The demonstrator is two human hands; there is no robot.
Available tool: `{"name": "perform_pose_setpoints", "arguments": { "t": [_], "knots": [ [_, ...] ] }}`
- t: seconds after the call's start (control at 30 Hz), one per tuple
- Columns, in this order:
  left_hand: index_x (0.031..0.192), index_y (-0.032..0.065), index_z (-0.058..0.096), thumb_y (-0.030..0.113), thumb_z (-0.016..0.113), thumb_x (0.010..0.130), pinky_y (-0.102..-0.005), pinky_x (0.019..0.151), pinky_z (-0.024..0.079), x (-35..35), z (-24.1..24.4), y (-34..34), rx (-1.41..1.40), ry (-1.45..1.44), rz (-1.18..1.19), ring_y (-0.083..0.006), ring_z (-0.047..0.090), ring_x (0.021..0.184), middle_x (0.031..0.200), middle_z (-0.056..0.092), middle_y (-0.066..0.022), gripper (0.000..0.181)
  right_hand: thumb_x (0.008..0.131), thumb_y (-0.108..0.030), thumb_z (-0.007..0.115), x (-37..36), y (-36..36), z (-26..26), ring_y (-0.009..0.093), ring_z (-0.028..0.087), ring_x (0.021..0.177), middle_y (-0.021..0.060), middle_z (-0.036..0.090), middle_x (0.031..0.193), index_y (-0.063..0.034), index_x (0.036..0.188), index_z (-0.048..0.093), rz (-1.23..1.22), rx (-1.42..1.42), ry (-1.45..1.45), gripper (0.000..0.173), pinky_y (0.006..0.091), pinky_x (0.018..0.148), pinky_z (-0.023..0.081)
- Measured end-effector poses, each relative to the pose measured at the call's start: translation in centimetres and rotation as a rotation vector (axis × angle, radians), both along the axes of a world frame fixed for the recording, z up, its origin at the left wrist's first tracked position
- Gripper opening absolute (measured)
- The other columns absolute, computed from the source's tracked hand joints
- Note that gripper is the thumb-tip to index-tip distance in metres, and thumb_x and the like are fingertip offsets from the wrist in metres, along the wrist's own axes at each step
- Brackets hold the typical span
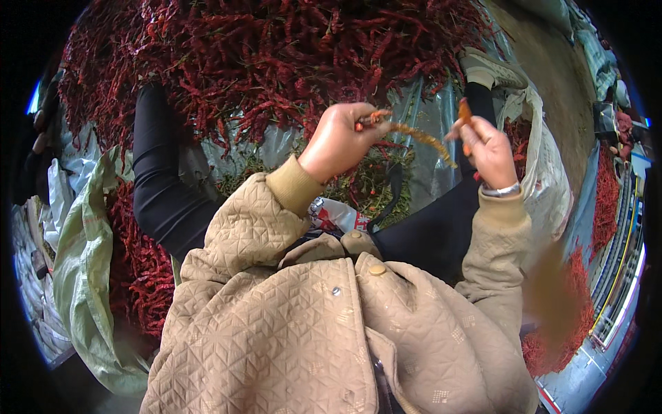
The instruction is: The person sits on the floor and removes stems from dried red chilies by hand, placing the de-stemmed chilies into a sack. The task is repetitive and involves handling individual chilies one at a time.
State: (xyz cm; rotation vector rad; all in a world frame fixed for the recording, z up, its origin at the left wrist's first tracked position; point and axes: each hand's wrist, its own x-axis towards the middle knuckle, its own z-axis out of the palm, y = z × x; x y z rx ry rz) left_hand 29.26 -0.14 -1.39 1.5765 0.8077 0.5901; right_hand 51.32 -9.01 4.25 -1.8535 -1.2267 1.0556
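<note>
My left hand [339, 137] is closed around a few orange-red chili peppers, with fingertips pinched together. From those fingertips a long, curved, yellowish-brown dried chili [424, 137] sticks out to the right, its edges blurred. My right hand [490, 152], with a silvery band at the wrist, grips a small orange chili [465, 111] that points upward between thumb and fingers. The two hands are apart, above a plastic sheet [432, 111]. Ahead of them spreads a large heap of dried red chilies [289, 57]. Green stems and scraps [395, 202] lie between my legs.
At my left stands an open pale-green woven sack [83, 269] with red chilies [142, 259]. A white sack [548, 171] is beside my right leg. Further right lie more red chilies [561, 315]. My shoe [494, 70] rests at the heap's edge.
</note>
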Motion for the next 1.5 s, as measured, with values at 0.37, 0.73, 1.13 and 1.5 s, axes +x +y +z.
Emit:
{"name": "perform_pose_setpoints", "arguments": {
  "t": [0.37, 0.73, 1.13, 1.5],
  "knots": [
    [0.080, -0.0023, 0.057, 0.001, 0.061, 0.072, -0.0255, 0.054, 0.042, -0.3, -1.8, -3.9, 0.150, 0.117, 0.002, -0.0073, 0.048, 0.060, 0.063, 0.054, -0.0098, 0.010, 0.075, -0.003, 0.057, -7.5, -2.3, -5.4, 0.030, 0.056, 0.068, 0.0171, 0.054, 0.077, 0.0015, 0.087, 0.053, 0.244, 0.213, -0.082, 0.013, 0.0318, 0.060, 0.044],
    [0.073, 0.0005, 0.056, 0.015, 0.059, 0.080, -0.0190, 0.049, 0.033, -1.3, 0.1, -3.0, -0.746, -0.557, -0.781, -0.0042, 0.041, 0.056, 0.064, 0.051, 0.0005, 0.016, 0.076, -0.006, 0.062, -4.0, -1.3, -2.0, 0.017, 0.053, 0.060, 0.0108, 0.055, 0.067, 0.0004, 0.080, 0.057, 0.871, 0.077, 0.574, 0.009, 0.0273, 0.056, 0.041],
    [0.081, -0.0016, 0.061, 0.009, 0.066, 0.072, -0.0263, 0.055, 0.042, 4.0, -7.0, -4.6, -0.146, 0.072, -0.316, -0.0092, 0.048, 0.059, 0.065, 0.056, -0.0075, 0.015, 0.081, -0.021, 0.052, 23.3, -0.9, -12.0, 0.015, 0.050, 0.047, 0.0069, 0.051, 0.055, -0.0004, 0.081, 0.057, -0.352, -0.069, -0.492, 0.022, 0.0294, 0.048, 0.039],
    [0.084, -0.0010, 0.059, 0.009, 0.061, 0.073, -0.0330, 0.059, 0.044, 7.0, -9.2, -6.1, -0.064, 0.162, -0.395, -0.0297, 0.057, 0.067, 0.074, 0.057, -0.0176, 0.015, 0.073, -0.015, 0.053, 20.4, 6.3, -10.7, 0.038, 0.055, 0.079, 0.0198, 0.058, 0.082, -0.0045, 0.085, 0.060, 0.030, -0.264, -1.128, 0.018, 0.0434, 0.068, 0.045]
  ]
}}
